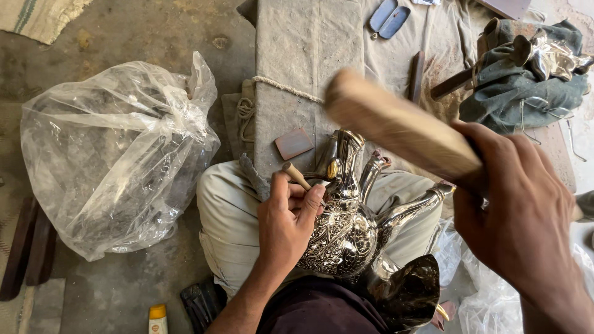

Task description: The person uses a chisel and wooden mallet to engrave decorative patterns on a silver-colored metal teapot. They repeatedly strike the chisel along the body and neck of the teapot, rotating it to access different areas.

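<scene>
One silver jug (346,229), ornately engraved, long-spouted, rested on lap. Left hand (286,222) closed on one chisel (298,177) against jug; right hand (520,216) gripped one wooden mallet (396,124), raised. One plastic bag (111,154) on floor.

You're sitting over a stained, grey concrete floor (124,291). At your left lies a big crumpled clear plastic bag (117,154). Ahead, a dusty grey cloth (309,43) covers a low bench, a rope (284,88) across its near edge. Daylight falls hard at the far right corner, on a heap of green cloth (513,93).
</scene>
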